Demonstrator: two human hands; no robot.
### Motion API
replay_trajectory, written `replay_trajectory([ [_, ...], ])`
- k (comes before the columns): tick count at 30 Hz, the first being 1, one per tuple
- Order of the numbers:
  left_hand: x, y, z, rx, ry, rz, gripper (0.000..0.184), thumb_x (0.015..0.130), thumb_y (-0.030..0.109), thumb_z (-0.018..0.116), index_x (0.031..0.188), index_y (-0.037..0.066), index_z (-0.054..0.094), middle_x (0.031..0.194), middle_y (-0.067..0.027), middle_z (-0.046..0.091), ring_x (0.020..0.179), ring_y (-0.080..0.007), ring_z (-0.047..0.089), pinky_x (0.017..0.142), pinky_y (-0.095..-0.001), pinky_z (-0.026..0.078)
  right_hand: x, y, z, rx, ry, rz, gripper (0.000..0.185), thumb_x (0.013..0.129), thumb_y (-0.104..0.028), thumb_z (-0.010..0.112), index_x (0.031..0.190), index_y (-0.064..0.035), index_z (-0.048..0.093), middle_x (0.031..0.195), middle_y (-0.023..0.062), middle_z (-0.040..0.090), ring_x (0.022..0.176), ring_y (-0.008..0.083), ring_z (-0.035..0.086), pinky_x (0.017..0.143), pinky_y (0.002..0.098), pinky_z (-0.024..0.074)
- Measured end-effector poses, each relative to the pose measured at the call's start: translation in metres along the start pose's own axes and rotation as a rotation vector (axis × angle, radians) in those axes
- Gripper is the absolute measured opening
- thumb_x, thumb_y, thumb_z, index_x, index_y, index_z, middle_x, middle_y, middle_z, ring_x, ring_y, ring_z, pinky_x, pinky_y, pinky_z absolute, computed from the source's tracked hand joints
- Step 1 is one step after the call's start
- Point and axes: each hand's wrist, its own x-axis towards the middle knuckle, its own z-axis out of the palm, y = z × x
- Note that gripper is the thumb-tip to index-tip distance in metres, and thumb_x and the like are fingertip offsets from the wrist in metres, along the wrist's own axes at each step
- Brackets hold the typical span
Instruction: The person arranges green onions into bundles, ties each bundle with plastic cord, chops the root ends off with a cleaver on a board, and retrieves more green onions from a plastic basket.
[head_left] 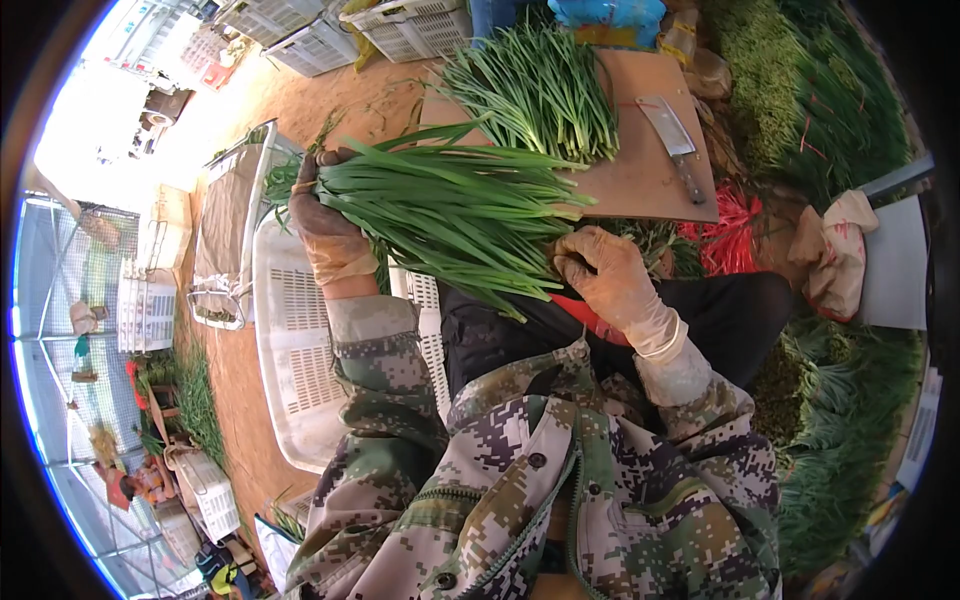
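My left hand (328, 225), in a dirty glove, is wrapped round the leafy end of a large bunch of Chinese chives (455, 205). The bunch lies level above my lap, its pale cut ends toward the right. Close to those ends is my right hand (612, 282), in a thin pale glove with stained fingertips. Its fingers are curled in a pinch, and whatever is between them is too small to make out. A second pile of chives (535, 95) rests on a brown board (640, 185) ahead. On that board lies a cleaver (668, 130), handle toward me.
A white plastic crate (295, 340) stands at my left knee, beside a cloth-covered cart (228, 215). Red plastic strings (728, 235) lie right of the board. Heaped greens (850, 440) line the right side. More crates (415, 28) stand at the back.
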Motion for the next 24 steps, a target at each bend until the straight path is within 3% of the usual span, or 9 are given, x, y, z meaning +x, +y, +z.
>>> replay_trajectory([
  [4,-0.009,-0.004,0.007,0.052,0.027,0.053,0.026,0.098,0.024,0.054,0.086,0.003,0.065,0.087,-0.0115,0.067,0.085,-0.0260,0.064,0.082,-0.0395,0.052,-0.003,0.008,-0.009,-0.077,0.058,-0.082,0.016,0.084,-0.003,0.071,0.099,-0.0009,0.064,0.089,0.0133,0.066,0.080,0.0288,0.065,0.074,0.0348,0.0520],
  [6,-0.012,-0.004,0.007,0.033,-0.001,0.060,0.025,0.098,0.022,0.054,0.086,0.003,0.065,0.088,-0.0113,0.068,0.085,-0.0263,0.064,0.082,-0.0401,0.052,-0.005,0.009,-0.016,0.104,0.037,0.087,0.024,0.082,-0.002,0.072,0.105,-0.0027,0.065,0.090,0.0126,0.066,0.080,0.0282,0.065,0.074,0.0344,0.0519],
  [10,-0.010,0.000,0.008,0.004,0.031,0.041,0.023,0.097,0.022,0.053,0.083,0.004,0.058,0.081,-0.0064,0.063,0.089,-0.0257,0.061,0.083,-0.0399,0.051,-0.014,-0.013,-0.025,0.174,-0.030,0.155,0.034,0.079,-0.001,0.074,0.112,-0.0050,0.067,0.090,0.0116,0.067,0.080,0.0266,0.065,0.074,0.0335,0.0520],
  [13,-0.014,-0.004,0.015,-0.084,-0.040,-0.048,0.024,0.097,0.023,0.054,0.083,0.004,0.058,0.080,-0.0063,0.063,0.088,-0.0247,0.061,0.082,-0.0390,0.051,-0.014,-0.012,-0.018,0.132,-0.041,0.105,0.042,0.075,0.002,0.075,0.115,-0.0083,0.068,0.092,0.0115,0.067,0.083,0.0257,0.065,0.073,0.0330,0.0527],
  [15,-0.016,-0.011,0.020,0.069,0.109,0.101,0.024,0.098,0.023,0.053,0.084,0.004,0.058,0.081,-0.0062,0.063,0.087,-0.0235,0.061,0.080,-0.0381,0.051,-0.009,-0.003,-0.011,-0.071,0.077,-0.188,0.040,0.074,0.000,0.075,0.112,-0.0105,0.070,0.093,0.0109,0.068,0.084,0.0272,0.066,0.074,0.0331,0.0535],
  [16,-0.017,-0.010,0.019,0.070,0.108,0.103,0.024,0.098,0.023,0.053,0.084,0.004,0.058,0.081,-0.0062,0.063,0.087,-0.0235,0.061,0.080,-0.0381,0.051,-0.009,-0.003,-0.012,-0.069,0.078,-0.190,0.040,0.074,0.000,0.075,0.112,-0.0105,0.070,0.093,0.0109,0.068,0.084,0.0272,0.066,0.074,0.0331,0.0535],
  [19,-0.021,-0.008,0.021,-0.022,0.043,0.039,0.024,0.099,0.023,0.052,0.084,0.004,0.059,0.082,-0.0061,0.063,0.087,-0.0227,0.061,0.080,-0.0357,0.051,-0.013,-0.002,-0.014,-0.174,0.024,-0.124,0.033,0.075,-0.008,0.076,0.107,-0.0128,0.071,0.091,0.0093,0.069,0.083,0.0293,0.065,0.073,0.0356,0.0535],
  [22,-0.021,-0.010,0.020,0.024,0.028,0.125,0.022,0.100,0.021,0.051,0.085,0.005,0.056,0.081,-0.0048,0.061,0.083,-0.0209,0.060,0.078,-0.0335,0.050,-0.014,0.001,-0.013,-0.413,0.034,-0.268,0.022,0.077,-0.016,0.074,0.099,-0.0126,0.071,0.087,0.0072,0.068,0.079,0.0300,0.066,0.071,0.0369,0.0528],
  [24,-0.017,-0.010,0.015,-0.071,-0.154,0.068,0.020,0.100,0.020,0.051,0.086,0.006,0.052,0.079,-0.0033,0.056,0.079,-0.0192,0.057,0.076,-0.0317,0.048,-0.016,-0.003,-0.018,-0.533,-0.106,-0.351,0.015,0.077,-0.016,0.073,0.091,-0.0111,0.070,0.087,0.0070,0.068,0.080,0.0298,0.066,0.071,0.0379,0.0521],
])
